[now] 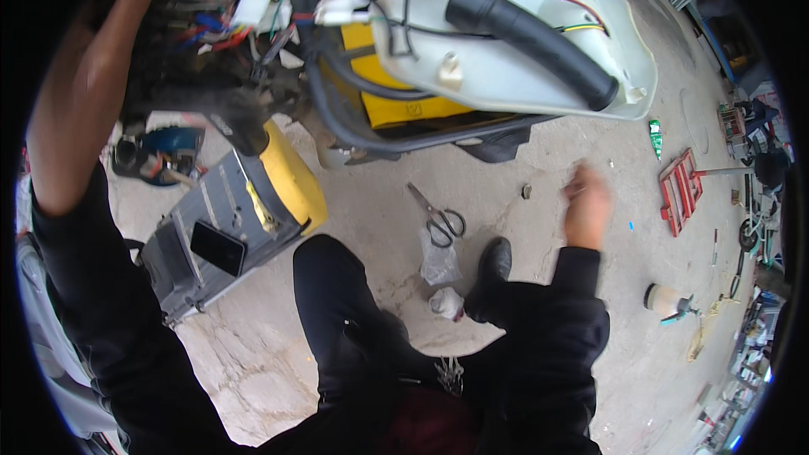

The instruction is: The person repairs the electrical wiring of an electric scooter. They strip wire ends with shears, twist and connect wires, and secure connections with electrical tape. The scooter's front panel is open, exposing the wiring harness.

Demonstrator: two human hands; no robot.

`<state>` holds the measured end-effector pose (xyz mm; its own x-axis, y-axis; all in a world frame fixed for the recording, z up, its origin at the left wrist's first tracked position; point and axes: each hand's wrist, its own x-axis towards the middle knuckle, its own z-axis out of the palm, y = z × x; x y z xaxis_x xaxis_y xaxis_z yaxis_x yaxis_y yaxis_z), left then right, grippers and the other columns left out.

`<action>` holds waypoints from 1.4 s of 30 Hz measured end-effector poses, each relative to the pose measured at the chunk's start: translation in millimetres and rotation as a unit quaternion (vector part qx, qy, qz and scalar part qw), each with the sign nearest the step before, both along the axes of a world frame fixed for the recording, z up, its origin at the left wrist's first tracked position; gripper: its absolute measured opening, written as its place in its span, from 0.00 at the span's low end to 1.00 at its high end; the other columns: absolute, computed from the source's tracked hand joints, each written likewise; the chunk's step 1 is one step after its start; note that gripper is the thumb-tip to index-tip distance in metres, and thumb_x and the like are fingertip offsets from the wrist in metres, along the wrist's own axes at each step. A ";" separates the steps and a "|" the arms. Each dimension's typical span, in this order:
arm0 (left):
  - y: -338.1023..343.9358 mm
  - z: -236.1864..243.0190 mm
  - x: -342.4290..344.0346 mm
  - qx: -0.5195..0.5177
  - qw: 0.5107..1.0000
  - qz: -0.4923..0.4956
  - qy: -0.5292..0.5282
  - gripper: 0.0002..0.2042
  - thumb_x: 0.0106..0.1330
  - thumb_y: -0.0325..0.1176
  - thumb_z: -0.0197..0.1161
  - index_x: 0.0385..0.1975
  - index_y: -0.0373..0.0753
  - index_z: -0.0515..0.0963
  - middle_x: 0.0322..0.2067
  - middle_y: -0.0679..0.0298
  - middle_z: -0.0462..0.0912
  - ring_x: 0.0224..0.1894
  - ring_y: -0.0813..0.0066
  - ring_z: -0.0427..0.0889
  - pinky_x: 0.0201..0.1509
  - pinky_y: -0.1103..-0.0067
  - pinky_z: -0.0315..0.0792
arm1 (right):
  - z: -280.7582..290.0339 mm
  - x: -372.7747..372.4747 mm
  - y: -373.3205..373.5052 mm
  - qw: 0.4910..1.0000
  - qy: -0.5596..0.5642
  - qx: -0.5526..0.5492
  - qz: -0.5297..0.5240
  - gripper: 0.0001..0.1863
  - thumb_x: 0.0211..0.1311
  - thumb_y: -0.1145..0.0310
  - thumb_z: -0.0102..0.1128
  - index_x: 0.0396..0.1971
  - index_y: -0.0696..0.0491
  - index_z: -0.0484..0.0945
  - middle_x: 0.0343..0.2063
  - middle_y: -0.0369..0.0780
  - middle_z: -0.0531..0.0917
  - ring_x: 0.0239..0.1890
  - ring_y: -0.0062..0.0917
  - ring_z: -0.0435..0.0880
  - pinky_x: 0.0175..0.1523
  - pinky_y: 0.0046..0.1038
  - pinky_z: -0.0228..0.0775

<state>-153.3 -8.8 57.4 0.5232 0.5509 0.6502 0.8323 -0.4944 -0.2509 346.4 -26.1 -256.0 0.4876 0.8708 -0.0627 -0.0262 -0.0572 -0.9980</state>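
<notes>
My left hand [109, 50] is raised at the upper left against the scooter's dark front, one finger stretched along it; the other fingers are hidden. Tangled wires with white connectors [253, 4] lie beside it. A white plastic cover [531, 0] holding a black tube [548, 46] and cables rests over a black frame [379, 135] with a yellow panel [409, 109]. My right hand [586, 202] is blurred over the floor below the cover, fingers bent. A phone [217, 247] lies on the scooter's footboard [177, 278], which adjoins a yellow body panel [299, 194].
Scissors [436, 219], a plastic bag [438, 257] and a crumpled white item [447, 303] are on the floor near my feet. A red metal stand [681, 190], a green packet [656, 139] and a sprayer bottle [661, 299] are at the right, with cluttered items along the edge.
</notes>
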 end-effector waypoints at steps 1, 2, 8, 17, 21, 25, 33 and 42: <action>2.4 -0.4 3.8 0.032 0.999 0.003 0.032 0.05 0.72 0.26 0.67 0.44 0.36 0.85 0.33 0.57 0.87 0.36 0.63 0.88 0.42 0.74 0.81 | -59.3 -3.3 -4.8 0.997 -0.052 -0.020 0.053 0.12 0.72 0.67 0.65 0.27 0.54 0.82 0.22 0.33 0.80 0.23 0.18 0.74 0.31 0.25 0.64; 4.6 -0.4 7.8 0.005 1.000 0.012 -0.006 0.06 0.72 0.27 0.68 0.45 0.36 0.86 0.33 0.58 0.89 0.37 0.63 0.89 0.42 0.74 0.82 | -117.9 -11.9 -8.9 0.990 -0.052 -0.109 0.073 0.14 0.69 0.63 0.63 0.24 0.55 0.81 0.21 0.34 0.80 0.24 0.20 0.74 0.29 0.31 0.64; -21.1 1.4 17.0 -0.151 0.959 0.109 -0.215 0.04 0.76 0.24 0.64 0.44 0.28 0.81 0.43 0.60 0.88 0.46 0.79 0.84 0.56 0.80 0.76 | -331.8 -91.0 -58.6 0.841 -0.413 -0.205 0.284 0.14 0.57 0.61 0.71 0.30 0.59 0.87 0.33 0.53 0.89 0.43 0.52 0.89 0.48 0.49 0.80; -20.5 17.5 19.5 -0.202 0.941 0.051 -0.268 0.06 0.77 0.26 0.66 0.40 0.29 0.81 0.48 0.54 0.88 0.48 0.77 0.82 0.56 0.77 0.75 | -398.1 -107.4 -89.2 0.710 -0.543 -0.298 0.336 0.27 0.62 0.53 0.75 0.57 0.52 0.82 0.49 0.45 0.90 0.52 0.42 0.90 0.55 0.41 0.84; -21.6 16.8 16.0 -0.234 0.916 0.052 -0.322 0.06 0.77 0.26 0.65 0.43 0.29 0.82 0.43 0.58 0.88 0.45 0.80 0.82 0.53 0.78 0.77 | -398.0 -112.2 -70.9 0.674 -0.524 -0.365 0.370 0.24 0.52 0.61 0.78 0.45 0.59 0.82 0.48 0.47 0.88 0.53 0.40 0.89 0.57 0.38 0.83; -19.2 16.0 16.7 -0.234 0.917 0.031 -0.322 0.05 0.78 0.25 0.63 0.45 0.29 0.81 0.41 0.61 0.88 0.43 0.81 0.82 0.51 0.78 0.77 | -376.4 -111.8 -53.1 0.610 -0.497 -0.438 0.435 0.22 0.49 0.54 0.80 0.39 0.54 0.87 0.42 0.44 0.91 0.50 0.37 0.92 0.52 0.37 0.86; -20.6 16.7 12.0 -0.235 0.925 0.034 -0.296 0.03 0.75 0.22 0.64 0.42 0.29 0.81 0.43 0.57 0.87 0.44 0.72 0.85 0.55 0.75 0.77 | -270.3 -130.5 -34.7 0.616 -0.435 -0.422 0.503 0.26 0.52 0.57 0.72 0.46 0.61 0.86 0.47 0.55 0.90 0.55 0.51 0.88 0.59 0.46 0.83; -4.6 -4.5 10.4 -0.060 0.976 -0.018 -0.210 0.05 0.67 0.21 0.67 0.33 0.33 0.76 0.32 0.53 0.79 0.38 0.46 0.80 0.50 0.61 0.77 | -97.1 -118.4 -88.8 0.752 -0.481 -0.174 0.415 0.43 0.42 0.44 0.85 0.48 0.65 0.81 0.42 0.55 0.89 0.47 0.52 0.89 0.53 0.46 0.83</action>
